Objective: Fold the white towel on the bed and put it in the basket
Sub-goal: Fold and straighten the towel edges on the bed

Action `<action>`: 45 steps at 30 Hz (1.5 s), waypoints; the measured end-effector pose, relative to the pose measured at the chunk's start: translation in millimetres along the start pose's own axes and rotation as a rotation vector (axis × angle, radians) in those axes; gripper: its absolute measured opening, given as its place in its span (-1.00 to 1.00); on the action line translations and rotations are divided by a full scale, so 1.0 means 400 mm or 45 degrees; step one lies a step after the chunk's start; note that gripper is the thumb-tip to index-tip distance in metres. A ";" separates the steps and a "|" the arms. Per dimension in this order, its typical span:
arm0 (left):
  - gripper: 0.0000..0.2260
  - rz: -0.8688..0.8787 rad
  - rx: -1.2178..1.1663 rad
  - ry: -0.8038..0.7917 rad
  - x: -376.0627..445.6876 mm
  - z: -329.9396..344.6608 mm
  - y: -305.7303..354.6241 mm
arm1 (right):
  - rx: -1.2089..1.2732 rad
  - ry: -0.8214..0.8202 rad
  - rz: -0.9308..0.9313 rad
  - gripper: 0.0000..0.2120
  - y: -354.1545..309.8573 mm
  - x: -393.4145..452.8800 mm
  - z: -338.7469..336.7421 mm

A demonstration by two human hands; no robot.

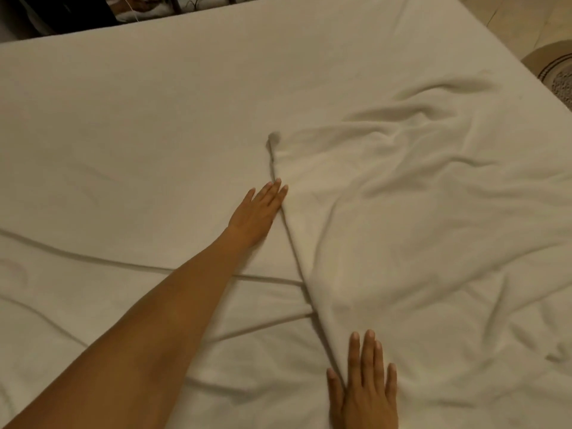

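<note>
The white towel lies spread and wrinkled over the right half of the bed. Its left edge runs as a straight line from the middle of the bed down toward me. My left hand lies flat on the sheet with its fingers straight, the fingertips touching that edge about halfway along. My right hand rests flat on the towel's near left corner, fingers spread. Neither hand grips anything. A woven basket shows partly at the right edge of the frame, beside the bed.
The bed sheet has long creases across its near part. Beyond the bed's far edge lie dark clutter and cables. Pale floor shows past the bed's far right corner.
</note>
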State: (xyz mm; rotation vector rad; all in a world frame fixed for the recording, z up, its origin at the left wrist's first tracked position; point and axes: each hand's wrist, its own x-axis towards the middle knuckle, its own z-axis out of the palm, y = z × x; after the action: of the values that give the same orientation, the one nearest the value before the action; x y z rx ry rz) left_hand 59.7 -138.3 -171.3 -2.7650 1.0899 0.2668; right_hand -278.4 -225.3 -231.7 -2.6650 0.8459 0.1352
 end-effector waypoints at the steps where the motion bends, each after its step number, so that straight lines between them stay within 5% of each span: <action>1: -0.49 0.006 0.004 0.011 0.021 -0.002 -0.007 | -0.006 0.008 0.012 -0.38 -0.002 0.001 0.002; 7: -0.46 0.081 0.048 0.041 0.119 -0.010 -0.031 | -0.035 0.147 0.107 -0.33 -0.032 0.017 0.005; 21: -0.46 0.158 0.035 0.092 0.191 0.043 -0.018 | -0.061 0.088 0.229 -0.15 -0.158 0.166 -0.034; 27: -0.45 0.195 0.086 0.074 0.187 -0.022 -0.018 | 0.021 -0.013 0.154 -0.29 -0.117 0.158 -0.105; 34: -0.54 0.061 -0.481 0.226 0.144 -0.211 0.029 | 0.341 0.040 0.257 -0.46 -0.103 0.160 -0.344; 40: -0.56 0.125 -0.410 0.290 0.083 -0.441 0.058 | 0.049 -0.058 0.166 -0.47 -0.026 0.151 -0.559; 45: -0.62 -0.017 -0.633 0.413 -0.022 -0.555 0.073 | -0.020 0.154 0.219 -0.60 0.015 0.196 -0.783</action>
State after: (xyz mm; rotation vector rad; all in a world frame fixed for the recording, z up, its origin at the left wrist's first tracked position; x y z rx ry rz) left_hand 57.3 -200.3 44.1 -3.3484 1.2119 0.0955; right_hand -221.5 -381.3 45.0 -2.6336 1.1164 0.0217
